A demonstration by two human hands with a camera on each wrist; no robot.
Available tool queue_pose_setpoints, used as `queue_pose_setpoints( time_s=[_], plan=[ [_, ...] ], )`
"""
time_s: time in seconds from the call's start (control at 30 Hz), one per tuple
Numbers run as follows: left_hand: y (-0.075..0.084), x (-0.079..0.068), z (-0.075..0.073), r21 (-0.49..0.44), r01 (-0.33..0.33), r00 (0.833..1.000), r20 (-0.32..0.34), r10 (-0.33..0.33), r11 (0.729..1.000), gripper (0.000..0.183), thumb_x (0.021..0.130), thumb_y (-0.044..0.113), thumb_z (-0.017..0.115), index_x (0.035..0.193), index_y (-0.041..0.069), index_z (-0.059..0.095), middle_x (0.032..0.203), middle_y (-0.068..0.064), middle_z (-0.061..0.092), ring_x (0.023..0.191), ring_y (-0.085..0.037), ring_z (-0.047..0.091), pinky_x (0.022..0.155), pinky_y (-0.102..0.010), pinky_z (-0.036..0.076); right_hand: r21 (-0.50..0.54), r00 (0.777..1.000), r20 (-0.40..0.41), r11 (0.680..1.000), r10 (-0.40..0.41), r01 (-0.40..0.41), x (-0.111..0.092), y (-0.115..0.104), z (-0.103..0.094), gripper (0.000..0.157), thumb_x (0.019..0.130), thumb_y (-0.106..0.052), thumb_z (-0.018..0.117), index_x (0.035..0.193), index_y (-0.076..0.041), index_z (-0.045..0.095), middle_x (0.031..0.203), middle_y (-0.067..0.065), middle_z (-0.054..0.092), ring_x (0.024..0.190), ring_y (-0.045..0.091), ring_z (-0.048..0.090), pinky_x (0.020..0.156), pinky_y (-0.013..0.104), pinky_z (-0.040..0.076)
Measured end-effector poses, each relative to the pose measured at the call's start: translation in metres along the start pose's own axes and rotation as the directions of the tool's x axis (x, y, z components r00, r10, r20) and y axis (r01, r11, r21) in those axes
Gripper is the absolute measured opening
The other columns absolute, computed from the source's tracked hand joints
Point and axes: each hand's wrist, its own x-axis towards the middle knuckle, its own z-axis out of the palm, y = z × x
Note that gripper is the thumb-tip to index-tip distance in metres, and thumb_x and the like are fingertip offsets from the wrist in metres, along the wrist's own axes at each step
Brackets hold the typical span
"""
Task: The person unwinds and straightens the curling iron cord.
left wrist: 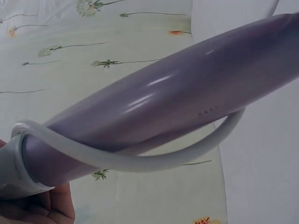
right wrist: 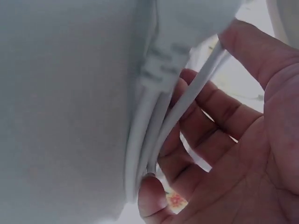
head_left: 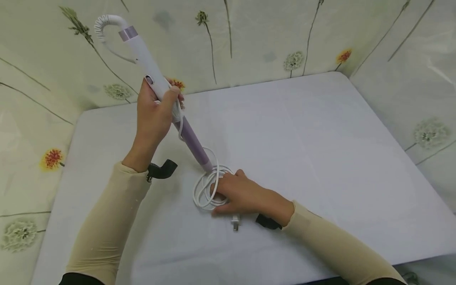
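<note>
My left hand (head_left: 156,105) grips the white middle of a curling iron (head_left: 147,59), which slants from upper left down to the right. Its smooth purple barrel (left wrist: 154,98) points at the table, the tip at the coiled cord in the head view. A strand of white cord (left wrist: 135,162) loops along the barrel. Over the coil, my right hand (head_left: 246,194) curls its fingers round the looped power cord (head_left: 204,192), with the thumb at its near side. The plug (head_left: 236,223) pokes out below that hand, prongs toward me; in the right wrist view the cords (right wrist: 161,126) run between thumb and fingers.
A white cloth covers the table (head_left: 303,138). Flower-printed sheeting (head_left: 249,35) hangs behind and at both sides. At the iron's upper end the cord (head_left: 103,29) bends in a ribbed sleeve. Black wrist mounts (head_left: 162,169) sit on both forearms.
</note>
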Motion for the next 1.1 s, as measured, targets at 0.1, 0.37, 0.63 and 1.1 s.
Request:
queue_pose_setpoints(
  time_s=[0.1, 0.37, 0.63, 1.1],
  plan=[
    [0.0, -0.001, -0.001, -0.021, 0.003, 1.0, -0.022, -0.004, 1.0, 0.02, 0.104, 0.013, 0.061, 0.121, 0.006, 0.051, 0.094, -0.009, 0.062, 0.086, -0.026, 0.063, 0.085, -0.038, 0.05, 0.027, 1.0, 0.012, 0.999, 0.021, -0.021, -0.003, 0.001, 0.001, 0.034, 0.083, -0.05, 0.086, 0.097, -0.026, 0.065, 0.076, -0.012, 0.053, 0.078, 0.006, 0.049, 0.075, 0.041, 0.031],
    [0.001, -0.003, 0.002, -0.101, 0.014, 1.0, -0.021, -0.016, 0.995, 0.021, 0.105, 0.012, 0.062, 0.121, 0.007, 0.05, 0.095, -0.011, 0.061, 0.083, -0.026, 0.063, 0.086, -0.039, 0.051, 0.034, 0.999, -0.033, 0.999, 0.003, -0.001, -0.014, 0.005, -0.002, 0.042, 0.085, -0.051, 0.084, 0.113, -0.022, 0.071, 0.095, -0.01, 0.063, 0.093, 0.009, 0.055, 0.08, 0.04, 0.036],
    [0.004, -0.013, 0.007, -0.135, 0.003, 1.0, -0.018, -0.006, 0.991, 0.021, 0.103, 0.009, 0.062, 0.121, 0.006, 0.05, 0.09, -0.011, 0.064, 0.081, -0.026, 0.063, 0.083, -0.036, 0.05, 0.063, 0.917, -0.191, 0.937, 0.349, -0.344, -0.022, 0.017, -0.015, 0.035, 0.094, -0.03, 0.078, 0.117, -0.008, 0.064, 0.105, 0.003, 0.059, 0.095, 0.023, 0.054, 0.073, 0.037, 0.05],
    [-0.017, -0.043, 0.038, -0.112, -0.093, 0.989, 0.106, 0.105, 0.989, 0.02, 0.105, 0.006, 0.058, 0.122, 0.003, 0.047, 0.092, -0.012, 0.062, 0.083, -0.03, 0.064, 0.084, -0.041, 0.052, 0.3, 0.87, 0.006, 0.829, 0.493, -0.472, -0.014, 0.036, -0.022, 0.03, 0.098, -0.026, 0.058, 0.071, -0.014, 0.053, 0.064, -0.002, 0.049, 0.058, 0.014, 0.045, 0.051, 0.029, 0.034]
  ],
)
